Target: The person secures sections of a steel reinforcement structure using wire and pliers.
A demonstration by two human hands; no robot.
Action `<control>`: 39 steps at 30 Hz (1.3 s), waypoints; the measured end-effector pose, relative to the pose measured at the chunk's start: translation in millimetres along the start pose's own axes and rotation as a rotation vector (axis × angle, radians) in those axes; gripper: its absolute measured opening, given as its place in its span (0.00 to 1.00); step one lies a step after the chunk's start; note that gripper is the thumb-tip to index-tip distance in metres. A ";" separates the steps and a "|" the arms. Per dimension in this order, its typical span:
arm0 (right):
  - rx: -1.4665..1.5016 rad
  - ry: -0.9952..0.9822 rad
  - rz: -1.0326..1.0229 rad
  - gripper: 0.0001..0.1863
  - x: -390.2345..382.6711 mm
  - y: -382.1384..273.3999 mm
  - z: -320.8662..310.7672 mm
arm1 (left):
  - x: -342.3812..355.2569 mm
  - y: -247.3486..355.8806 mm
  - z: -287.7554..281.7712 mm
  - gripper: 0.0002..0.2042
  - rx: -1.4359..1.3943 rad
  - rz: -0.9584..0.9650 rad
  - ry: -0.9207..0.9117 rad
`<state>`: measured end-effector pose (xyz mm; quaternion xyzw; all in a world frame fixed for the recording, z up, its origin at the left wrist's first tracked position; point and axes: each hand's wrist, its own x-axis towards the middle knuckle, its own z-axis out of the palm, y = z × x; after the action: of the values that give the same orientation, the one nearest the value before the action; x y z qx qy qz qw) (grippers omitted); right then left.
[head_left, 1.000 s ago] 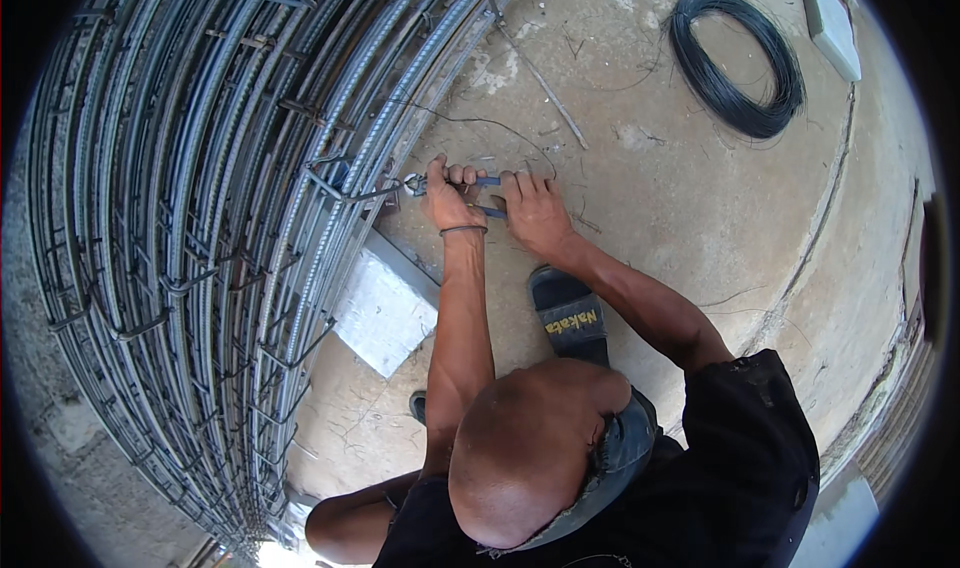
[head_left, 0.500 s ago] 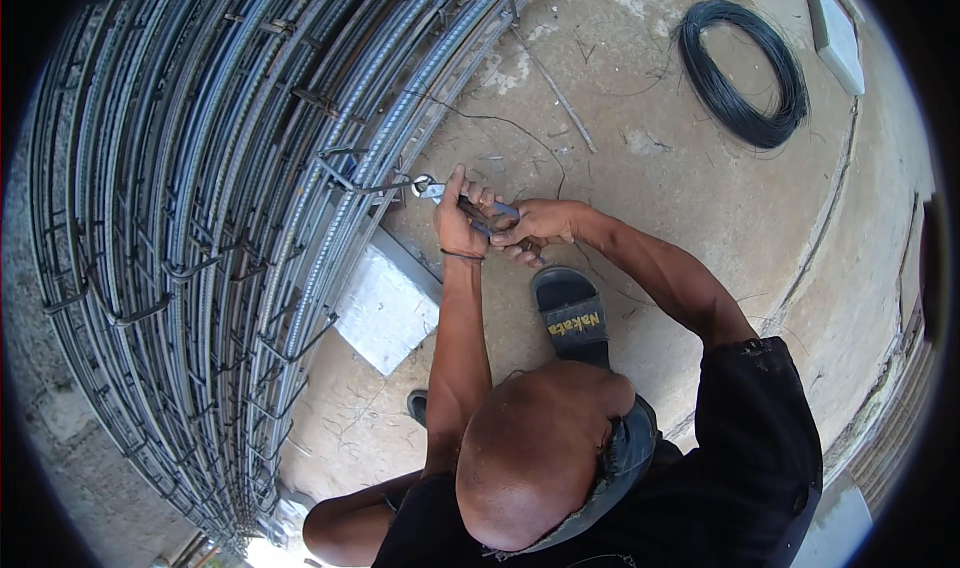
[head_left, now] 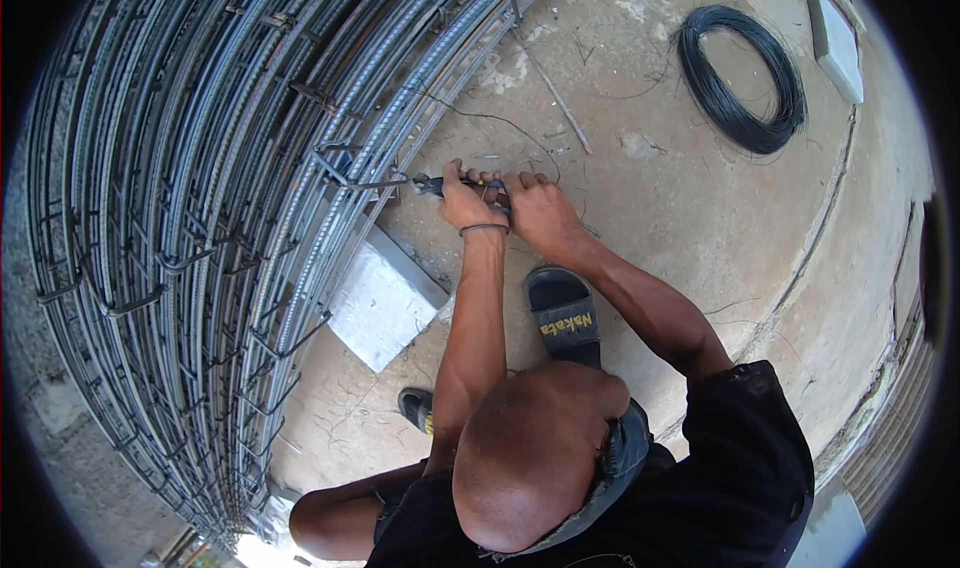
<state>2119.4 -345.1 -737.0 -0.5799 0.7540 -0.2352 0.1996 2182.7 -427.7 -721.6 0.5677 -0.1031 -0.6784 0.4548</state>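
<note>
My left hand (head_left: 468, 204) is closed round a pair of dark pincers (head_left: 430, 185) near the jaws, which point left. The jaws meet the tip of a bent steel bar end (head_left: 375, 185) that sticks out from the bundle of rebar cages (head_left: 240, 158). My right hand (head_left: 545, 216) is closed over the handle end, close beside the left, knuckles up. Most of the handles are hidden by my fingers. Whether the jaws grip a wire at the bar's tip is too small to tell.
A coil of dark tie wire (head_left: 700, 78) lies on the concrete at the far right, near a pale block (head_left: 836, 48). Another silvery-white block (head_left: 385, 298) sits by the cages. A thin rod (head_left: 553, 93) and wire scraps lie about. My sandal (head_left: 565, 318) is below my hands.
My right hand has turned palm-down and moved up over the handles. The pincers have rotated, and my left wrist has shifted right. The jaws stay by the bar's tip.
</note>
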 end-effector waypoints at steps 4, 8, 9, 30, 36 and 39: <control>0.168 -0.200 0.105 0.13 5.3 -5.6 -8.5 | -17.0 18.7 -40.6 0.12 0.535 0.367 -0.044; 0.129 -0.105 0.116 0.10 3.4 -5.6 6.3 | -23.0 62.9 -68.1 0.19 1.251 1.401 0.065; 0.132 -0.087 0.116 0.10 4.3 -7.1 7.1 | -20.0 75.8 -62.5 0.20 1.382 1.617 0.092; 0.079 -0.074 0.132 0.12 6.7 -12.3 -4.5 | 5.4 92.2 -43.1 0.12 1.764 1.333 0.035; 0.147 -0.113 0.165 0.13 2.9 -13.2 -0.3 | 12.5 89.0 -44.4 0.11 1.805 1.315 0.152; 0.245 -0.202 0.170 0.14 2.6 -7.9 3.4 | 15.1 94.5 -46.1 0.11 1.777 1.384 0.107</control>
<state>2126.9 -349.8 -735.2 -0.5062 0.7420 -0.2480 0.3628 2270.6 -474.8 -685.1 0.5391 -0.8225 0.0590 0.1714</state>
